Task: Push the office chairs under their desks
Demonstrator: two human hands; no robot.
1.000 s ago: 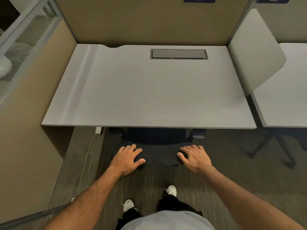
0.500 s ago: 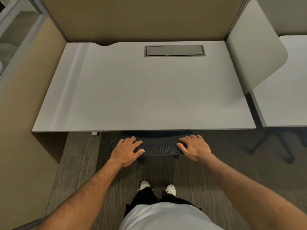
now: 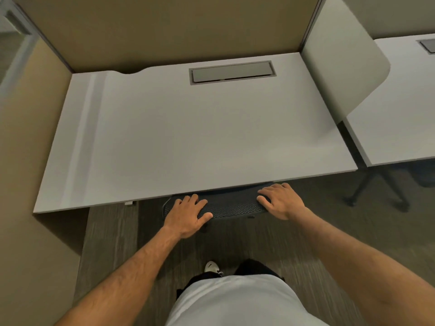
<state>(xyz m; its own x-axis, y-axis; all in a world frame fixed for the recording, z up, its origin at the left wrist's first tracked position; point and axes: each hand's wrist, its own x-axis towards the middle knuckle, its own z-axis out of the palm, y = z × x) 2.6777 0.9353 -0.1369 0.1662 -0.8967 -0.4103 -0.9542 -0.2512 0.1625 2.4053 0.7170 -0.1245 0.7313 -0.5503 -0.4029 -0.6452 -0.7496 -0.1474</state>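
Observation:
A black mesh office chair [image 3: 231, 204] stands tucked beneath a white desk [image 3: 188, 137]; only the top edge of its backrest shows past the desk's front edge, and seat and base are hidden. My left hand [image 3: 188, 214] lies on the backrest's left end, fingers spread over the top and thumb along its near side. My right hand [image 3: 281, 201] rests on the right end in the same way, its fingertips touching the desk edge.
Tan partition walls [image 3: 164, 27] close the desk at the back and left. A white divider panel [image 3: 341, 57] separates it from a second white desk [image 3: 400, 109] on the right, under which black chair legs [image 3: 374, 187] show. Carpet lies underfoot.
The chair has rolled further beneath the desk, so less of its backrest shows. Both hands moved forward with it and I stepped closer.

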